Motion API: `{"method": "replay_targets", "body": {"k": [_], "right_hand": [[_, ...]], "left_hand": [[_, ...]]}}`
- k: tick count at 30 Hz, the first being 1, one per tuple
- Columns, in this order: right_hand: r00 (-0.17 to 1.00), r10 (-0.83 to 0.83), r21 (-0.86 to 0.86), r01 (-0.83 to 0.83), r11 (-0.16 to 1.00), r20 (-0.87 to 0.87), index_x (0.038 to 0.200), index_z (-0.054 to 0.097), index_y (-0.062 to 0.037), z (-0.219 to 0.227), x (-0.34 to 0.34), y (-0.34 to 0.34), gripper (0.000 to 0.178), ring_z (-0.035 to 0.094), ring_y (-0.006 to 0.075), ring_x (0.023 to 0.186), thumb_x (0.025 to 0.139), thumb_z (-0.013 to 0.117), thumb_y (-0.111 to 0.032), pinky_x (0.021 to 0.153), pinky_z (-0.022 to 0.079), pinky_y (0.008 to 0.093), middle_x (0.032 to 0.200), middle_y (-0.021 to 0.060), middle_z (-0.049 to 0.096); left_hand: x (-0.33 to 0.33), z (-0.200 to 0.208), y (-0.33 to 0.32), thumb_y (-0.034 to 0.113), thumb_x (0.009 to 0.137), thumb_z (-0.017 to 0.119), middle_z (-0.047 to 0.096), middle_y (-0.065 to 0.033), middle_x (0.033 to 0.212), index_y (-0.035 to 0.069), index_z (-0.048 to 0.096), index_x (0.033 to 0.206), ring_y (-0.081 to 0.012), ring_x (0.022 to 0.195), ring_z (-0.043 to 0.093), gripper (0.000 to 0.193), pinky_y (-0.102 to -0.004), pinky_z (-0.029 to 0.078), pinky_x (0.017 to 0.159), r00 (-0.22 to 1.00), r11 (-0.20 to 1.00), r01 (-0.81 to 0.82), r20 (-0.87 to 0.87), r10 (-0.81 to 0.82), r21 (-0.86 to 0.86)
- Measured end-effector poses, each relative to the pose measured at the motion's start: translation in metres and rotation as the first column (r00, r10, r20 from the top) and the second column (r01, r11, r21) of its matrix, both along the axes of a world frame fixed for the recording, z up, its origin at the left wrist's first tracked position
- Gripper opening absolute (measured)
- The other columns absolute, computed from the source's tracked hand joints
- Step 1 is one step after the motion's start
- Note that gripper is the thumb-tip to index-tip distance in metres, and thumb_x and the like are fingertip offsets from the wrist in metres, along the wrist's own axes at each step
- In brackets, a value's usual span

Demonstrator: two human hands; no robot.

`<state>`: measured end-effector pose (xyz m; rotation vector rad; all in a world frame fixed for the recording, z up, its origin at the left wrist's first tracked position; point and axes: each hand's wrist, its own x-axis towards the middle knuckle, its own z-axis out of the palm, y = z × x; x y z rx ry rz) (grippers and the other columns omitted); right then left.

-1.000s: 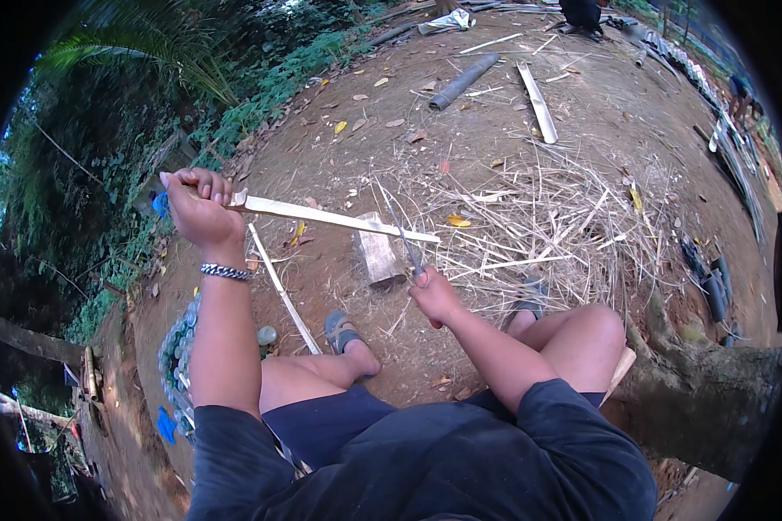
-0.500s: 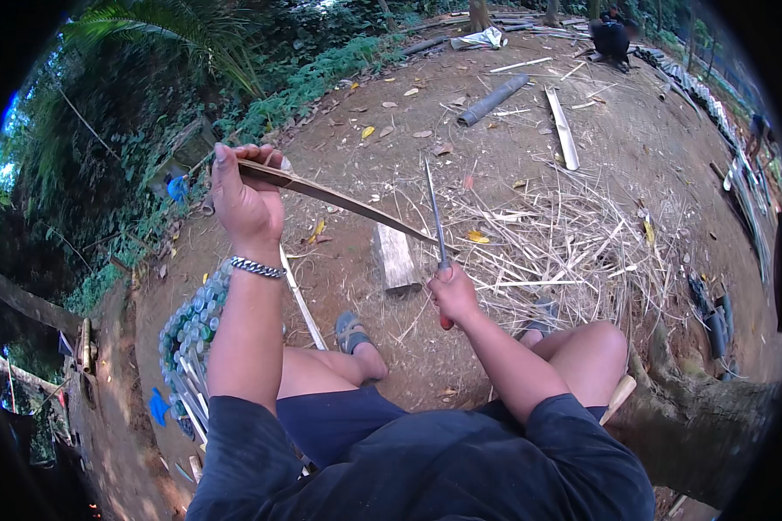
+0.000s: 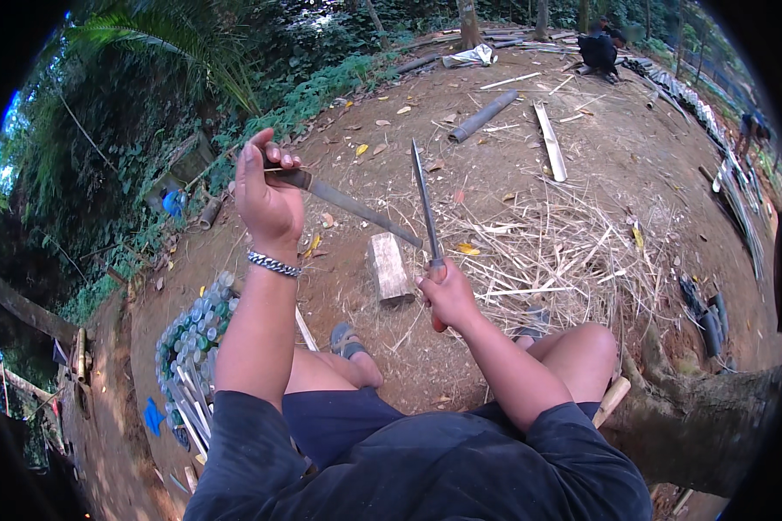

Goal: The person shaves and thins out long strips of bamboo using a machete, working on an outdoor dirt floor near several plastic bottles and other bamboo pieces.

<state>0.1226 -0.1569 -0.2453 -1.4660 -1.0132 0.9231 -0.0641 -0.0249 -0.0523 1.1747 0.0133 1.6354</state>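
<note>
My left hand [image 3: 271, 195], raised at the left with a chain bracelet on its wrist, grips one end of a long flat bamboo strip [image 3: 356, 207]. Dark brown near the fingers, the strip turns grey-green beyond a joint. It slants down to the right, and its far end reaches the base of a knife's blade; whether they touch I cannot tell. My right hand [image 3: 449, 296] is closed around the orange-brown handle of this long narrow knife [image 3: 424, 195], whose blade points away from me. Below the strip, a squared wood block [image 3: 391, 267] lies on the ground between my feet.
Thin bamboo shavings [image 3: 547, 252] cover the ground at the right. Farther off lie a grey bamboo tube [image 3: 483, 116] and a split pale piece [image 3: 550, 143]. Plastic bottles [image 3: 195, 326] are heaped at my left. A tree root [image 3: 704, 408] is at my right. A person [image 3: 599, 52] crouches far back.
My left hand has shifted right with the bamboo strip, which has turned to show more of its grey-green face. The knife has tilted slightly left, still in my right hand.
</note>
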Motion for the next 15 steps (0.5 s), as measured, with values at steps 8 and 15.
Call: {"method": "replay_targets", "body": {"k": [8, 15], "right_hand": [[0.996, -0.036, 0.112, 0.026, 0.993, 0.085, 0.108, 0.053, -0.0007, 0.000, 0.003, -0.006, 0.035, 0.061, 0.0149, 0.066, 0.083, 0.070, -0.019, 0.060, 0.049, 0.0314, 0.081, 0.0061, 0.062], [0.987, -0.076, 0.441, 0.005, 0.898, 0.143, 0.103, 0.057, -0.0021, 0.122, -0.016, -0.007, 0.037, 0.062, 0.0161, 0.078, 0.077, 0.077, -0.020, 0.073, 0.048, 0.0300, 0.085, 0.0055, 0.064]], "left_hand": [[0.015, -0.006, -0.020, 0.019, 0.090, 0.044, 0.054, -0.0113, 0.097, -0.007, 0.051, 0.121, -0.0233, 0.095, 0.053, 0.041, -0.0385, 0.043, 0.096, 0.999, 0.994, 0.043, -0.008, -0.043, 0.097], [0.036, -0.013, -0.053, 0.016, 0.089, 0.041, 0.057, -0.0221, 0.121, -0.009, 0.051, 0.122, -0.0336, 0.119, 0.054, 0.043, -0.0469, 0.040, 0.106, 0.989, 0.978, 0.080, -0.141, -0.053, 0.195]]}}
